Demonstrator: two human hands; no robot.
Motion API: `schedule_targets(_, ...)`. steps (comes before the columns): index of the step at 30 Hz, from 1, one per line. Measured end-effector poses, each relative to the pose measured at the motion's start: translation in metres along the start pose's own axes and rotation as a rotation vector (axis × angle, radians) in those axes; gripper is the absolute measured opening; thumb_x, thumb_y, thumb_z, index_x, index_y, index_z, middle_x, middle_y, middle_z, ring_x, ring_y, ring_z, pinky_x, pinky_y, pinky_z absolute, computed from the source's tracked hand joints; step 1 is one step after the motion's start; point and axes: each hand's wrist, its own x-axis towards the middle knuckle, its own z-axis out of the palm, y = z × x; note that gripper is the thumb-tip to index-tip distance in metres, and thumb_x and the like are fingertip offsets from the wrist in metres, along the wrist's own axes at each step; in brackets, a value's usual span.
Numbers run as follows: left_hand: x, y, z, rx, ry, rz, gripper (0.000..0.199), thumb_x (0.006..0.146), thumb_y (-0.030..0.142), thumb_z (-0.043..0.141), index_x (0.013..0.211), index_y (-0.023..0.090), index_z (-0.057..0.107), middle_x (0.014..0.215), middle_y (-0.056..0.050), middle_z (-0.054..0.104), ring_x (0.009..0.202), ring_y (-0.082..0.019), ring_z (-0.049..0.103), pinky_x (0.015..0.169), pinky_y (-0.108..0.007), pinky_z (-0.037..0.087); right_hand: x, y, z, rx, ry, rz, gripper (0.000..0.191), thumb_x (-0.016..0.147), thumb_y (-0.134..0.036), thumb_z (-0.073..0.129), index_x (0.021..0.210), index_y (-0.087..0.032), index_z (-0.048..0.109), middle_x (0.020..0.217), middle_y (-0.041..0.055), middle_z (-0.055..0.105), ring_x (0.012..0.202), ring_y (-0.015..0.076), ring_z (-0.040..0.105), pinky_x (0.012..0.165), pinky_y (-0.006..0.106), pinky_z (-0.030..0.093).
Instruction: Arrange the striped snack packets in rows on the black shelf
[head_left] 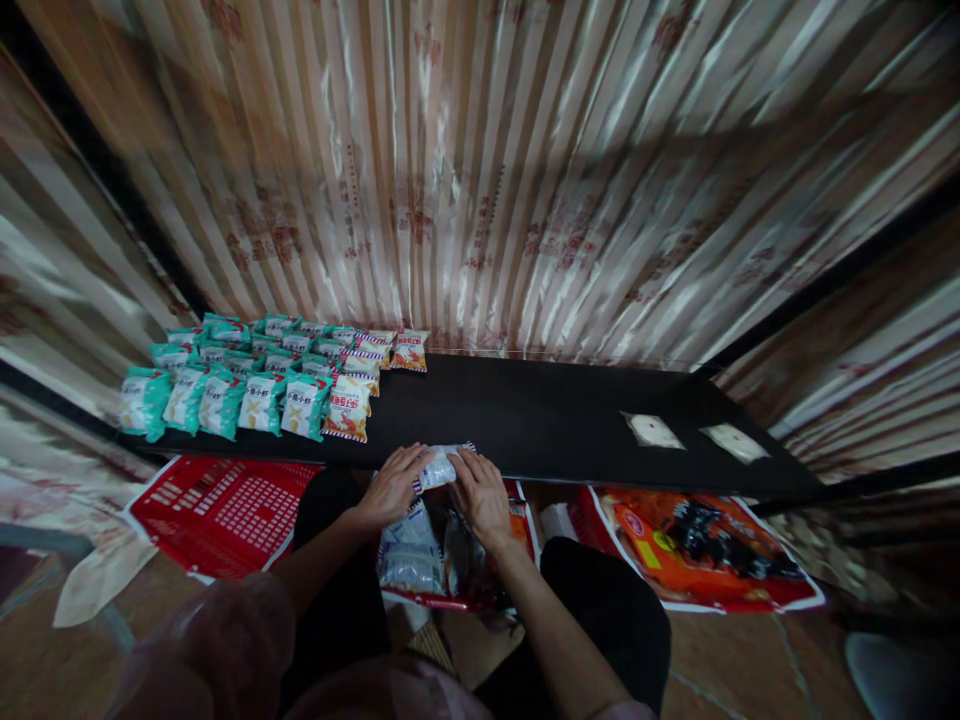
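My left hand and my right hand grip a small snack bag from its two sides. The bag shows a silvery-white face and a striped edge, and it is at the front edge of the black shelf. Below my hands sits a red basket with more snack bags in it, partly hidden by my right arm. On the shelf's left, several green-and-white snack bags stand in rows. Beside them is a column of orange-and-white snack bags.
Two flat pale packets lie on the shelf's right. Under the shelf, a red perforated basket is on the left, and another red-and-white one holds orange packages on the right. Striped curtain sheeting and dark poles surround the shelf.
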Motion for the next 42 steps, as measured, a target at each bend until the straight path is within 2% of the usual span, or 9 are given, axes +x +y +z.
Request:
schedule_targets(3, 0.000, 0.003, -0.014, -0.024, 0.014, 0.032, 0.056, 0.080, 0.009, 0.036, 0.134, 0.018, 0.041, 0.140, -0.007, 0.044, 0.132, -0.018, 0.034, 0.112, -0.043, 0.027, -0.002, -0.007, -0.006, 0.042, 0.026, 0.038, 0.037, 0.090, -0.027, 0.043, 0.124, -0.019, 0.055, 0.128, 0.0099, 0.056, 0.118, 0.0222, 0.050, 0.100, 0.038, 0.039)
schedule_targets(7, 0.003, 0.012, -0.034, -0.090, 0.078, 0.032, 0.043, 0.087, 0.016, 0.039, 0.128, 0.023, 0.049, 0.129, -0.003, 0.056, 0.122, -0.017, 0.046, 0.108, -0.039, 0.033, -0.004, -0.017, -0.016, 0.137, 0.070, 0.082, 0.037, 0.091, -0.030, 0.041, 0.122, -0.019, 0.057, 0.122, 0.0096, 0.061, 0.112, 0.0215, 0.056, 0.096, 0.036, 0.044)
schedule_targets(12, 0.007, 0.028, -0.055, -0.179, 0.112, 0.018, 0.033, 0.089, 0.024, 0.045, 0.119, 0.023, 0.058, 0.118, -0.002, 0.063, 0.108, -0.017, 0.055, 0.097, -0.032, 0.043, -0.008, -0.026, -0.030, 0.305, 0.088, 0.162, 0.039, 0.090, -0.035, 0.041, 0.119, -0.018, 0.059, 0.114, 0.0102, 0.066, 0.102, 0.0221, 0.062, 0.090, 0.035, 0.048)
schedule_targets(16, 0.009, 0.034, -0.062, -0.207, 0.108, 0.005, 0.030, 0.088, 0.034, 0.051, 0.113, 0.023, 0.063, 0.111, -0.003, 0.067, 0.101, -0.017, 0.058, 0.090, -0.030, 0.045, -0.014, -0.030, -0.036, 0.443, 0.060, 0.247, 0.041, 0.088, -0.039, 0.041, 0.118, -0.018, 0.060, 0.109, 0.0103, 0.068, 0.095, 0.0231, 0.065, 0.083, 0.033, 0.051)
schedule_targets(22, 0.012, 0.036, -0.060, -0.276, 0.092, -0.068, 0.030, 0.081, 0.037, 0.062, 0.104, 0.019, 0.068, 0.099, -0.003, 0.070, 0.091, -0.017, 0.063, 0.084, -0.026, 0.046, -0.024, -0.035, -0.035, 0.707, 0.025, 0.351, 0.040, 0.086, -0.041, 0.045, 0.116, -0.019, 0.060, 0.098, 0.0061, 0.072, 0.088, 0.0213, 0.067, 0.078, 0.029, 0.052)
schedule_targets(25, 0.013, 0.036, -0.059, -0.393, 0.091, -0.131, 0.027, 0.079, 0.036, 0.063, 0.098, 0.018, 0.069, 0.099, -0.003, 0.070, 0.090, -0.017, 0.064, 0.083, -0.025, 0.046, -0.028, -0.038, -0.032, 0.846, 0.043, 0.392, 0.041, 0.085, -0.043, 0.047, 0.114, -0.019, 0.061, 0.104, 0.0069, 0.070, 0.093, 0.0219, 0.065, 0.083, 0.031, 0.050)
schedule_targets(29, 0.013, 0.032, -0.049, -0.612, 0.122, -0.220, 0.030, 0.075, 0.034, 0.065, 0.099, 0.016, 0.068, 0.102, -0.005, 0.069, 0.092, -0.018, 0.063, 0.083, -0.026, 0.048, -0.032, -0.041, -0.028, 1.009, 0.057, 0.456, 0.045, 0.083, -0.048, 0.049, 0.112, -0.016, 0.062, 0.105, 0.0091, 0.069, 0.093, 0.0239, 0.065, 0.084, 0.035, 0.050)
schedule_targets(36, 0.014, 0.044, -0.031, -1.161, 0.250, -0.431, 0.059, 0.067, 0.035, 0.073, 0.119, 0.015, 0.054, 0.094, -0.007, 0.068, 0.080, -0.016, 0.064, 0.074, -0.027, 0.050, -0.035, -0.041, -0.021, 1.298, 0.074, 0.599, 0.047, 0.077, -0.051, 0.059, 0.111, -0.018, 0.063, 0.103, 0.0074, 0.070, 0.089, 0.0241, 0.064, 0.083, 0.036, 0.050)
schedule_targets(42, 0.013, 0.057, -0.017, -1.267, 0.331, -0.532, 0.039, 0.065, 0.047, 0.072, 0.085, 0.015, 0.063, 0.082, -0.004, 0.067, 0.079, -0.017, 0.063, 0.072, -0.025, 0.048, -0.036, -0.047, -0.018, 1.497, 0.097, 0.734, 0.050, 0.069, -0.054, 0.066, 0.106, -0.019, 0.066, 0.094, 0.0065, 0.072, 0.082, 0.0241, 0.065, 0.074, 0.035, 0.052)
